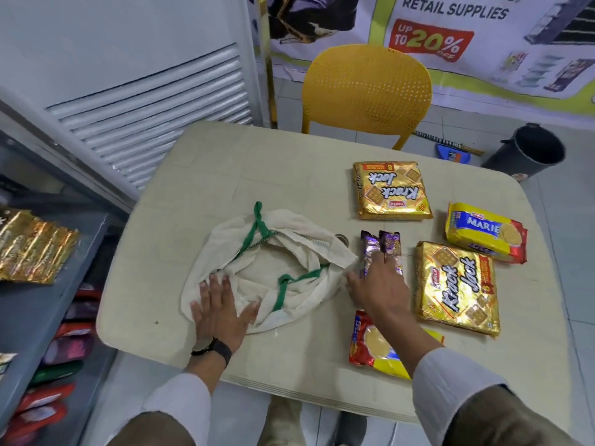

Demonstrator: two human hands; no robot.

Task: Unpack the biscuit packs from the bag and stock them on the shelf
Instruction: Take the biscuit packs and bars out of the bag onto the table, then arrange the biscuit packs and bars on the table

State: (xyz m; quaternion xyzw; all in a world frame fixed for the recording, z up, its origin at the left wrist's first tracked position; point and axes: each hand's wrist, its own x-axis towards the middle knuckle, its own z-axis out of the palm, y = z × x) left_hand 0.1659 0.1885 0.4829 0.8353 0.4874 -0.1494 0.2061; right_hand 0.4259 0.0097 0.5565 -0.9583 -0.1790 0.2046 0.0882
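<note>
A limp cream cloth bag (267,272) with green handles lies flattened on the beige table (225,175). My left hand (220,309) presses flat on the bag's near left edge, fingers spread. My right hand (378,286) lies with straight fingers on two purple biscuit packs (381,249) just right of the bag. Two gold Krack Jack packs lie on the table, one at the back (391,189), one at the right (457,288). A yellow Marie pack (486,231) sits at the far right. Another Marie pack (376,346) lies under my right forearm.
A grey shelf (38,304) stands at the left with a gold pack (33,247) on top and red and purple packs on lower levels. A yellow chair (367,91) is behind the table, and a dark bin (528,149) stands on the floor.
</note>
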